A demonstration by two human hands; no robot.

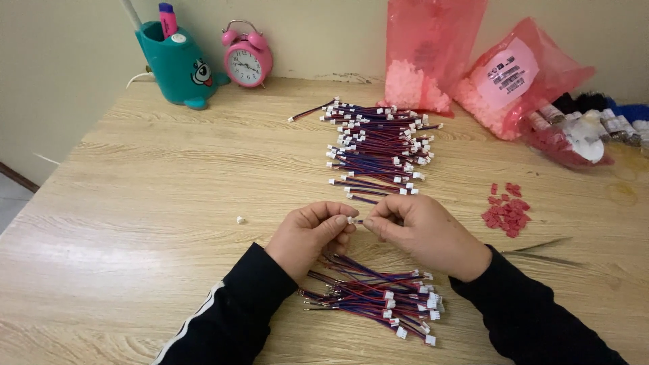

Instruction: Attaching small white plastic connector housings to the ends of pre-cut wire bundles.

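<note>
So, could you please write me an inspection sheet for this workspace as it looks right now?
Surface: light wood-grain table, bare at left apart from one small white plastic connector.
Job's things: tiny white connector pinched between both hands; loose pile of red-and-blue wires under the wrists; neat stack of red-and-blue wires beyond.
Clutter: little heap of small red plastic pieces; two pink plastic bags; tape rolls at right.
Grippers: left hand and right hand meet fingertip to fingertip, black sleeves.
Cables: white cord behind the holder.
Surroundings: teal whale-shaped pen holder, pink twin-bell alarm clock, cream wall.
</note>
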